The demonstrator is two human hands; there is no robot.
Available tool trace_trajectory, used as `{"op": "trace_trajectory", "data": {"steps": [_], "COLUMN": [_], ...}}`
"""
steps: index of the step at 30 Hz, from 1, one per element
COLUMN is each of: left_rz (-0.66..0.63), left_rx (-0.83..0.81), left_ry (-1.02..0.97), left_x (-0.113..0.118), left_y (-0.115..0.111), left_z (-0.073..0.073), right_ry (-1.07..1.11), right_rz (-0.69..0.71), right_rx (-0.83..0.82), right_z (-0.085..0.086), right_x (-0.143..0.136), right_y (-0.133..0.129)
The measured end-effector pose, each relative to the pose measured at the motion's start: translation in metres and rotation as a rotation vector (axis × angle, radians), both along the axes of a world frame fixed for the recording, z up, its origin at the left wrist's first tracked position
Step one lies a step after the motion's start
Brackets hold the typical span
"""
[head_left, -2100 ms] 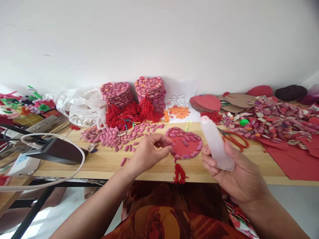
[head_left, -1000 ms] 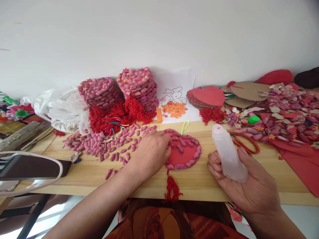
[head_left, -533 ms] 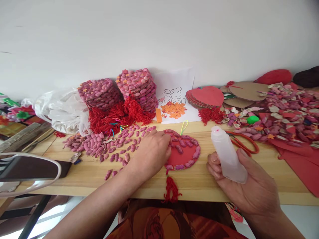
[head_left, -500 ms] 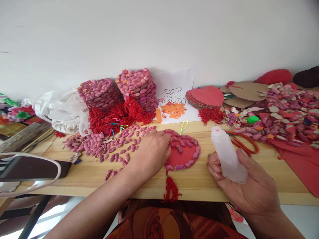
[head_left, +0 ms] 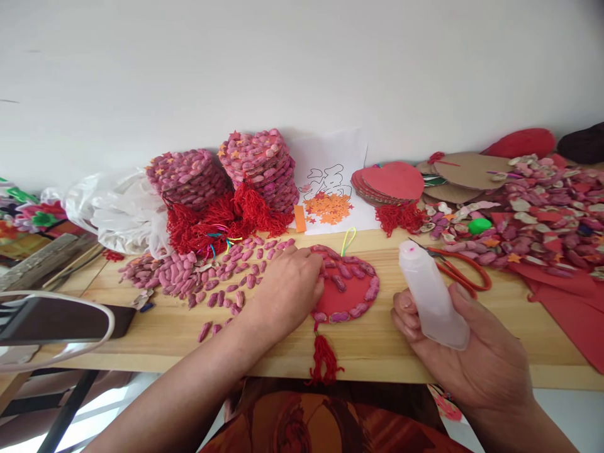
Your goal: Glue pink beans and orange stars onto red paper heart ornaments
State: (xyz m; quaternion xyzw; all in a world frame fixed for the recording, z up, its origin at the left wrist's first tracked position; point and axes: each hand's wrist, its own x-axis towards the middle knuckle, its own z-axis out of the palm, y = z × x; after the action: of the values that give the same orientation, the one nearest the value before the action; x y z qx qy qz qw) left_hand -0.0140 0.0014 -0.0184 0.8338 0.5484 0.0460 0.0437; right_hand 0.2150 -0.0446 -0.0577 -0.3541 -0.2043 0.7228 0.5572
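Note:
A red heart-shaped card (head_left: 352,290) lies on the table, edged with pink-dyed peanuts and with a few more in its upper part. My left hand (head_left: 292,289) is closed over the card's left side; its fingertips are turned away, so what they hold or press is hidden. From the card's point hangs a red tassel (head_left: 325,358), and a yellow-green loop (head_left: 348,241) sticks out at the top. My right hand (head_left: 476,352) grips a translucent white glue bottle (head_left: 431,296), tilted with its pink-marked tip up, to the right of the heart and apart from it.
Loose pink peanuts (head_left: 177,275) spread left of the heart. Peanut-covered stacks (head_left: 258,167) with tassels stand behind. Orange paper stars (head_left: 330,209) lie on white paper. Red heart cards (head_left: 396,181), orange-handled scissors (head_left: 465,267) and a peanut heap (head_left: 542,207) are at right; a dark box (head_left: 61,324) at left.
Both hands and the heart look almost the same as before. The view has shifted very slightly, showing a bit more of the scissors behind the bottle.

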Motion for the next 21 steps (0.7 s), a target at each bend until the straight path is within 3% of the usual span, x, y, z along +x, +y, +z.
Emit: {"op": "trace_trajectory", "data": {"steps": [11, 21], "left_rz": [0.043, -0.012], "left_rx": [-0.036, 0.046], "left_ry": [0.046, 0.083], "left_x": [0.007, 0.005], "left_y": [0.0, -0.005], "left_z": [0.004, -0.006], "right_ry": [-0.013, -0.035], "right_rz": [-0.01, -0.036], "right_rx": [0.002, -0.011], "right_z": [0.003, 0.003], "right_x": [-0.001, -0.003], "right_y": [-0.001, -0.001]}}
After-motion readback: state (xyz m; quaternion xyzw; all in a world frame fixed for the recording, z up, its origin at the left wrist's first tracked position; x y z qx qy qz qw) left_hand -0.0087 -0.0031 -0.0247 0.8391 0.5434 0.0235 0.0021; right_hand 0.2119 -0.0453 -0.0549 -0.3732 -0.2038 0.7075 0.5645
